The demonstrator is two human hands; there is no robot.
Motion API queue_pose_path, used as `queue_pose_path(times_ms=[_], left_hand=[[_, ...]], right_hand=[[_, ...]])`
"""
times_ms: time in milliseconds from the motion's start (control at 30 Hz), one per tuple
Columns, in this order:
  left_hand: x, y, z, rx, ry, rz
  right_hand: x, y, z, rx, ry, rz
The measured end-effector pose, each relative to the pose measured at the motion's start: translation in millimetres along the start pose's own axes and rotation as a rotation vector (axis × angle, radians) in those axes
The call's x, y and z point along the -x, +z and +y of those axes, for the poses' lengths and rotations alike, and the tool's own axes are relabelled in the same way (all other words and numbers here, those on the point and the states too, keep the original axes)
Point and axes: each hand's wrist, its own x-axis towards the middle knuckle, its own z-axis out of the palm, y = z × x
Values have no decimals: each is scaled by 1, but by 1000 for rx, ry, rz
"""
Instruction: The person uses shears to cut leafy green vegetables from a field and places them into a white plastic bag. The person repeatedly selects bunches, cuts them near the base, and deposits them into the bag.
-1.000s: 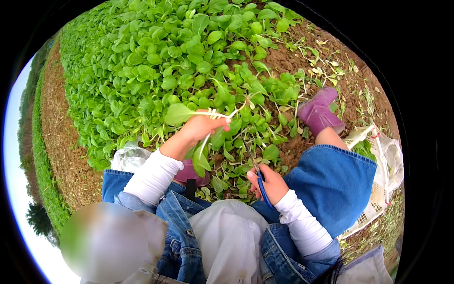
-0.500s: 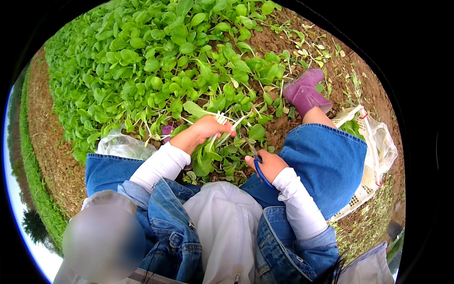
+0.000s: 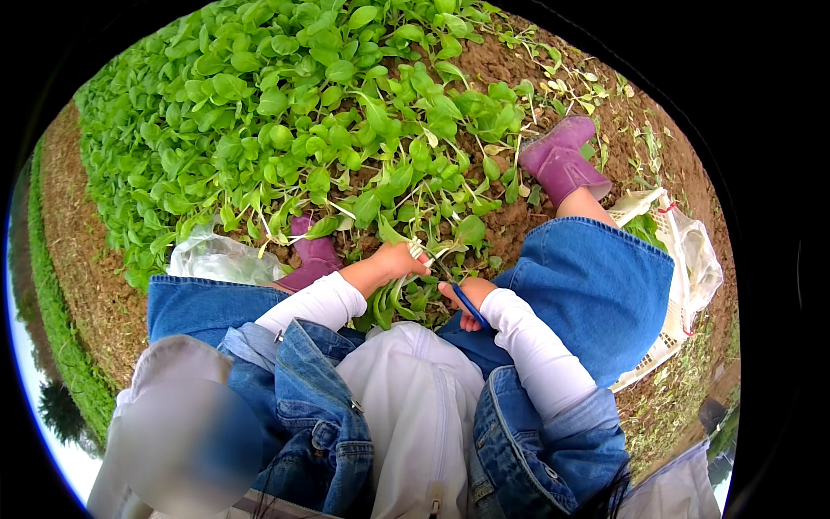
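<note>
My left hand (image 3: 398,262) is closed around a bunch of greens (image 3: 417,251). The pale stems cross over my fingers and poke out past the thumb side, while soft leaves hang below my palm, toward my lap. The bunch sits inside my grip, just left of my right hand (image 3: 470,296), which is wrapped around the blue-handled scissors (image 3: 469,306). The handle loop slants across my fingers; the blades point toward the bunch, but I can't make out whether they are parted or touch a stem. My two hands are near each other, apart, low over the plants in front of me.

Past them spreads the leafy bed (image 3: 216,147), thick on the left and thinning to brown soil (image 3: 497,65) on the right. My purple boots (image 3: 566,164) stand wide on either side. A clear plastic bag (image 3: 223,256) lies by my left knee, and a pale crate (image 3: 664,348) is beside my right leg.
</note>
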Motion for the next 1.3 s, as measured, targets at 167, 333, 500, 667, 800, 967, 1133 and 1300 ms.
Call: queue_pose_path(times_ms=[167,333,500,667,800,967,1133,1300], left_hand=[[-1,4,-7,-265,13,50],[-2,-23,-3,-454,104,57],[27,-114,89,50,196,-9],[40,-226,139,-602,500,817],[15,-262,167,-911,554,986],[-28,-283,161,-1080,368,552],[-41,-309,145,-1181,215,535],[-27,-327,166,-714,-13,342]], right_hand=[[-12,-1,1,-3,-6,-26],[-6,-12,2,153,-4,133],[44,-23,-15,31,-181,292],[85,-30,-36,-38,-386,449],[75,-31,-34,31,-509,572],[86,-32,-52,244,-476,581],[89,-34,-60,289,-455,548],[88,-37,-65,288,-426,502]])
